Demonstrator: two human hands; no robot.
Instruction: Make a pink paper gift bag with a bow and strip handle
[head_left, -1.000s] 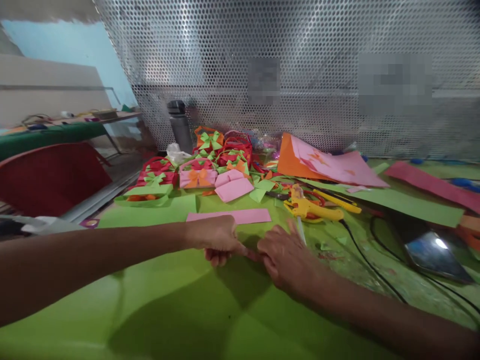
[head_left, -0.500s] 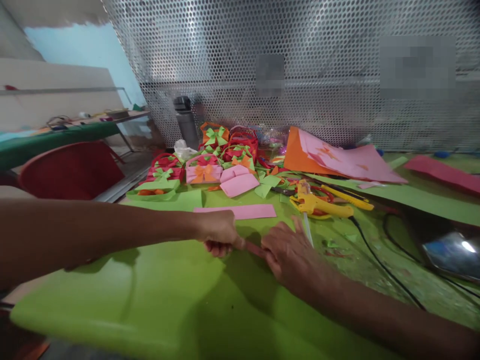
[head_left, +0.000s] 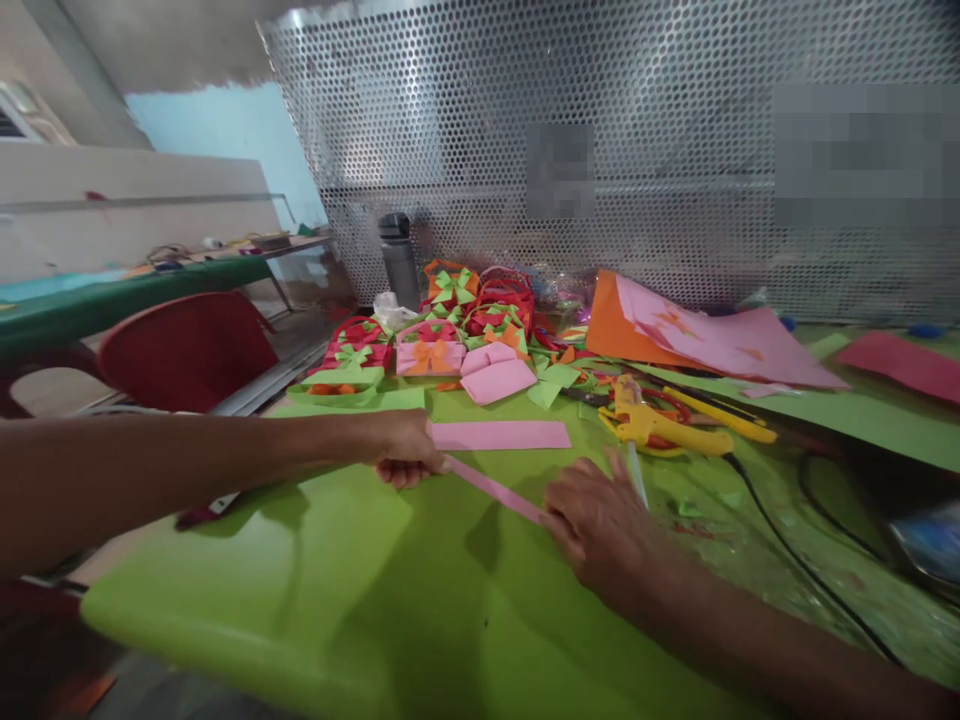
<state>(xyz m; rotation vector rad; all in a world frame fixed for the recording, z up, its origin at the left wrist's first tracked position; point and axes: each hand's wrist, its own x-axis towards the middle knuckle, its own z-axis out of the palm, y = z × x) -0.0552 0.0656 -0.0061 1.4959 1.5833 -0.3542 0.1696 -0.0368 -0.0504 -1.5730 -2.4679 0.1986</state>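
Grip: both hands pinched closed, thumb against fingers, one at each end of a narrow pink strip (head_left: pixel 493 488). Left hand (head_left: pixel 409 445) had the upper end at 10 o'clock, right hand (head_left: pixel 600 510) the lower end at 4 o'clock. Strip lay mid-view, near-straight between them; whether it was lifted or flat, could not tell.

Step in hand, as judged: stretching or smoothing the strip end to end. Next move would call for even, light tension, with both ends kept pinched; thin stock seemed liable to twist or crease.

Nearby, from the strip: wide pink strip (head_left: pixel 502 436) flat at 12 o'clock, its left end beside the left hand, contact unclear. Yellow glue gun (head_left: pixel 667 428) at 2 o'clock, black cord (head_left: pixel 787 555) trailing toward 4. Folded pink piece (head_left: pixel 498 378) at 12, beyond the wide strip; small bags with bows (head_left: pixel 430 355) at 11; large pink sheet (head_left: pixel 720 330) over an orange sheet (head_left: pixel 615 325), 1 to 2 o'clock.

Surface: bright green desk (head_left: pixel 450 620), slightly glossy, hand shadows across it.

Room: perforated metal panel (head_left: pixel 465 90) at 12, grey bottle (head_left: pixel 401 272) in front of it at 11. Red chair (head_left: pixel 187 345) at 10, below a green-covered far desk (head_left: pixel 135 295).
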